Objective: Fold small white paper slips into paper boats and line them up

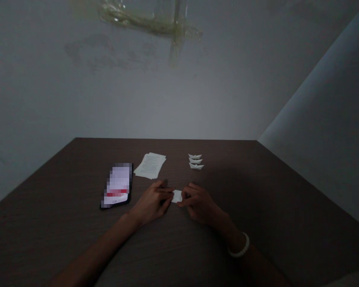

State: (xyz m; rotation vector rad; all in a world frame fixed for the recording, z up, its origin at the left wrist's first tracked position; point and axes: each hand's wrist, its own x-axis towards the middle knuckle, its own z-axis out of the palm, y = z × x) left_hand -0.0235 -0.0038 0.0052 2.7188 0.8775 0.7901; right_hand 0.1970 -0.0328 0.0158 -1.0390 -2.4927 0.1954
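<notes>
Holding a small white piece of paper between both hands, at the very middle of the grip, over a dark brown table. Pinching the paper's right edge with the right hand, curling the fingers in and pressing thumb and forefinger together there. Touching the left edge with the left hand, stretching the fingers toward the paper and setting the thumb below them, though not being able to tell whether pinching that edge or only pressing it down. Covering both side edges with fingertips, leaving just the paper's middle showing. Wearing a pale bracelet on the right wrist, nearer and to the right of the grip. Having a phone lying to the left of the grip, with its lit screen blurred into blocks. Having a loose stack of printed sheets lying beyond the left hand, just beside the phone, with uneven edges. Having three small white paper boats lined up one behind another beyond the right hand, close together. Facing a grey, stained wall past everything, well beyond the grip.
</notes>
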